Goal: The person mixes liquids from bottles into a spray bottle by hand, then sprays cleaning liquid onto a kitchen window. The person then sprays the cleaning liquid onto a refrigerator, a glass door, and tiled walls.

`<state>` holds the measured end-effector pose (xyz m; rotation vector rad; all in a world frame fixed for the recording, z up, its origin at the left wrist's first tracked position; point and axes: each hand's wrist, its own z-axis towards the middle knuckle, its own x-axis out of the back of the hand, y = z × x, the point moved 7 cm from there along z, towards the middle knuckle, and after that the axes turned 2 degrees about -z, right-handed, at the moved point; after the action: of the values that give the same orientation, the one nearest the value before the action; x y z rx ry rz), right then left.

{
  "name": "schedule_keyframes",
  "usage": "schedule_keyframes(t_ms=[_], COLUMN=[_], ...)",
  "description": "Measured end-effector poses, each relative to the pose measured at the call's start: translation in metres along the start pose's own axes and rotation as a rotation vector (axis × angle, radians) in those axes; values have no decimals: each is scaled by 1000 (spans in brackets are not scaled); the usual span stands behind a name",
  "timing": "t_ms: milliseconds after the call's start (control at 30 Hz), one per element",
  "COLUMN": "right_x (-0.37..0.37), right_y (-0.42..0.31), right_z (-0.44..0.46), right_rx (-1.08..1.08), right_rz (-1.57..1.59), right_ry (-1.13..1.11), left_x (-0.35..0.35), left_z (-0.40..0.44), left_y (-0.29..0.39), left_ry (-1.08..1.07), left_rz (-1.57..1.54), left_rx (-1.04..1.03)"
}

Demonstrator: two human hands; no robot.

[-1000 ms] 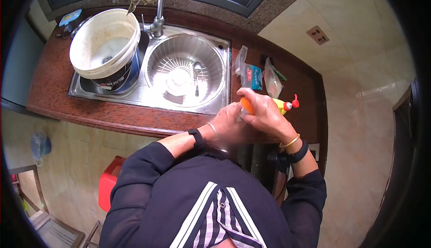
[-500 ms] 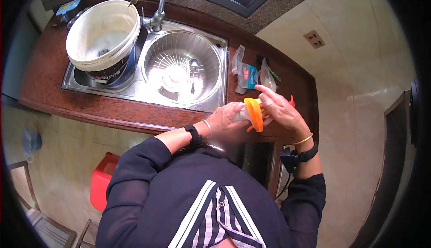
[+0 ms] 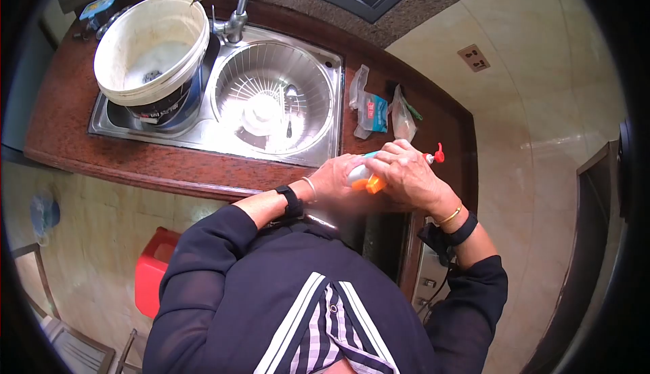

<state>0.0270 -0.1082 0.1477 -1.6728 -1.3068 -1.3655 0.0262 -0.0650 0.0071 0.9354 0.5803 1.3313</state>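
Head view: near the front edge of the red-brown table (image 3: 149, 164), the left hand (image 3: 332, 179) and right hand (image 3: 409, 177) keep a clamped grip on a white plastic bottle with an orange fitting (image 3: 374, 184).
The bottle could drop off the edge if its smooth-looking side turned between the fingers; leftward lies a silver steel sink (image 3: 196, 140), a tall white plastic bucket (image 3: 135, 55) blocking its left part; a blue-and-clear plastic packet (image 3: 376, 113) and clear plastic bag (image 3: 403, 123) crowd the space ahead; a small red plastic nozzle (image 3: 439, 154) beyond the right hand could be knocked.
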Motion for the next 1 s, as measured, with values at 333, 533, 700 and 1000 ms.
schedule_keyframes(t_ms=[333, 533, 700, 1000], right_x=[-29, 33, -33, -80], right_y=[32, 21, 47, 30], right_z=[-10, -32, -56, -9], right_rx=[-627, -327, -383, -364], right_rz=[347, 531, 819, 1704], right_ry=[177, 157, 94, 407], left_x=[-1, -2, 9, 35], left_z=[-4, 3, 9, 22], left_y=[2, -5, -12, 9], left_ry=[180, -2, -173, -318], left_rz=[97, 70, -176, -352], left_rx=[-4, 29, 134, 284])
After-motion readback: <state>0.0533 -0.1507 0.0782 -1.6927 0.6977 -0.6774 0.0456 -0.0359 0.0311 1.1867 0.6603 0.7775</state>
